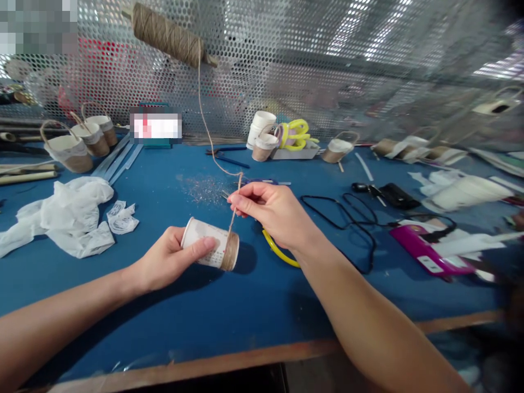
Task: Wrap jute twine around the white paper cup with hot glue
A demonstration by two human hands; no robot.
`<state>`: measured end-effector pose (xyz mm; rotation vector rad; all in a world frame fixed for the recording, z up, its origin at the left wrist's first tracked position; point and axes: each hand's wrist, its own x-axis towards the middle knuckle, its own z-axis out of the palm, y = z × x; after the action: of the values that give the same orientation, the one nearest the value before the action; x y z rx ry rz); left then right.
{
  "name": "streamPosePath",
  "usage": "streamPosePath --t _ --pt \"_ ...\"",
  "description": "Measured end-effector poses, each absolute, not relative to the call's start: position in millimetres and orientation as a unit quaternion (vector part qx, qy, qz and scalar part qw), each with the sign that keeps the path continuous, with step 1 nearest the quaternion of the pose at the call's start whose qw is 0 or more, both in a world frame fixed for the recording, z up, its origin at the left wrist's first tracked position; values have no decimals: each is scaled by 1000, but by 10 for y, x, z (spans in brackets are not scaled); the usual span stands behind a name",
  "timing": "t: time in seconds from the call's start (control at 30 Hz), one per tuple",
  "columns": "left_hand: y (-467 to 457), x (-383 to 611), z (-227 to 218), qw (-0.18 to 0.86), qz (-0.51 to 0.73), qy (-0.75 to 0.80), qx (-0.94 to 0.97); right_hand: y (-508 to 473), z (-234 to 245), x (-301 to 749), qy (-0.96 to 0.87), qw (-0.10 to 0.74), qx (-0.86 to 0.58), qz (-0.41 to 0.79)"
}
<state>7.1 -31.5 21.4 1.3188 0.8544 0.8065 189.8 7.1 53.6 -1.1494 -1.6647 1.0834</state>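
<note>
Nearby, crumpled plastic (69,215), black cable (360,218); left fingers (200,246) around cup (216,249), right fingers (242,203) pinching twine (203,109).

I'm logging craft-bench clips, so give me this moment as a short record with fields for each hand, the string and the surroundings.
left hand: grips a paper cup turned on its side over the blue table
right hand: pinches the twine close above the cup
twine: runs down from a spool on the mesh wall; turns are wound round the cup's base end
left side: white plastic bag, cups with handles behind it
back: yellow scissors
right side: black cable
</note>
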Motion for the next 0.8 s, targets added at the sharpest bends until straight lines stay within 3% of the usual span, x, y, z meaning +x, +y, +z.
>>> streamPosePath --t 0.33,0.8 --pt "-339 50 211 625 370 338 598 53 541 1875 -652 384 -483 440" --pt "-360 46 245 476 384 311 727 22 517 1855 -672 327 -503 434"
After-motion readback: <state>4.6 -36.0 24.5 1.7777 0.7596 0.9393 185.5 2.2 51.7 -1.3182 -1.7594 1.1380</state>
